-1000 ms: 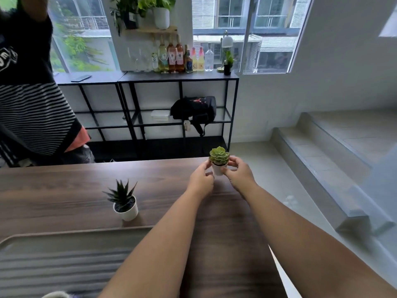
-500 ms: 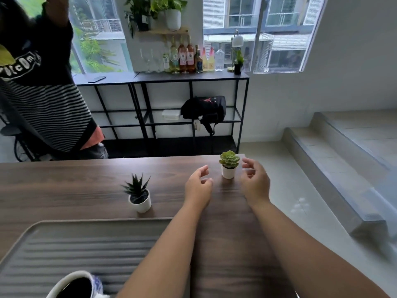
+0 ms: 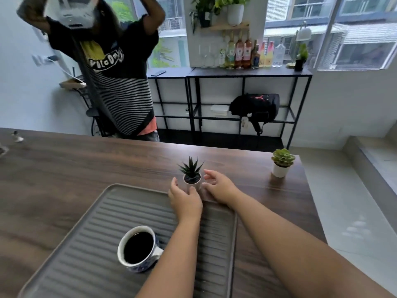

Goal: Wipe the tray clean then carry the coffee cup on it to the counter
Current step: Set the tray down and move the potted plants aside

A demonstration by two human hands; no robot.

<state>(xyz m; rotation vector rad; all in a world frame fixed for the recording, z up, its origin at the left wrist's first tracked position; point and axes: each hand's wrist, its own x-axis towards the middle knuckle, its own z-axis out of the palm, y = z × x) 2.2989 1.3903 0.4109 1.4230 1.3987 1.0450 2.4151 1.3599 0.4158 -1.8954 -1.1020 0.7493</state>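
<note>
Left hand point(image 3: 185, 200), right hand point(image 3: 219, 186) cupped open, flanking spiky plant pot point(image 3: 191, 181).

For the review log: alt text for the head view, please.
Both hands, left hand and right hand, open around a small spiky potted plant just beyond a ridged grey tray holding a full coffee cup. A rosette succulent stands at the wooden table's far right corner.

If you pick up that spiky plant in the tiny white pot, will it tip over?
The spiky plant probably lifts easily: its pot is small between both hands. It might tip if nudged, since the leaves stand taller than the narrow pot. The smooth white pot may be slippery.
</note>
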